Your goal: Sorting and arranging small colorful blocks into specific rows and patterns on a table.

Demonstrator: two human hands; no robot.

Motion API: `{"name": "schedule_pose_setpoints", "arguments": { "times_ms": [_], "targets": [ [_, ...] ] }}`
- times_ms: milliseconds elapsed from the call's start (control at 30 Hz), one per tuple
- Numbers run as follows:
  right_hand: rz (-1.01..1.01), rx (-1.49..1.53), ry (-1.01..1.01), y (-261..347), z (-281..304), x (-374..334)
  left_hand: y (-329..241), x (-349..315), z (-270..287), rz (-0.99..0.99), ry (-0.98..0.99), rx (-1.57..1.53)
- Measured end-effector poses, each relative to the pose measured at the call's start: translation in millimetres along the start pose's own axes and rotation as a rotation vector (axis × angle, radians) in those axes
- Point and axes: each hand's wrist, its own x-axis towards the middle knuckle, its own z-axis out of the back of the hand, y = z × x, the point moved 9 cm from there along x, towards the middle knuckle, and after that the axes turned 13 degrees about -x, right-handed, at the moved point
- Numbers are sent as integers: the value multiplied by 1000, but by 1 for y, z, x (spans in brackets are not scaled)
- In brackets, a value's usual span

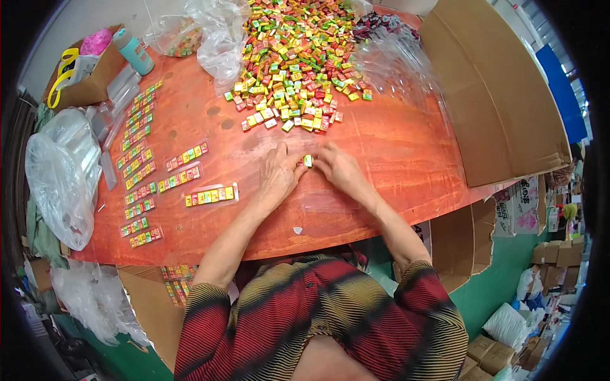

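My left hand [276, 174] is over the middle of the red table, its thumb and fingers closed on a small white, yellow and green box [308, 161]. From the other side, the curled fingers of my right hand [341, 168] meet the same box at its right edge. Part of what lies between the fingers is hidden. Beyond my hands spreads a heap of small colourful boxes [292, 70] in red, yellow and green. Left of my left hand, a clear strip tray [211, 195] carries a row of such boxes, with another filled row [179, 179] behind it.
Several filled rows [138, 173] line the table's left side. Empty clear trays [113, 143], a plastic bag [63, 171], an open carton [89, 76] and a turquoise bottle [135, 54] stand farther left. A tall cardboard box [495, 95] borders the right. A white scrap [297, 230] lies near the front edge.
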Motion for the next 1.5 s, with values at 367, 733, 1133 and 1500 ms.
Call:
{"name": "schedule_pose_setpoints", "arguments": {
  "times_ms": [367, 733, 1133, 1500],
  "targets": [
    [-193, -141, -91, -44, 11, 12, 2, 1, 0, 50, 10, -56],
    [-167, -92, -163, -48, 29, 14, 2, 0, 2, 37, 8, -3],
    [-222, -140, -76, -83, 20, 33, 4, 1, 1, 61, 2, -32],
    [-60, -76, 141, -40, 6, 1, 3, 5, 1, 43, 3, -32]
  ]
}}
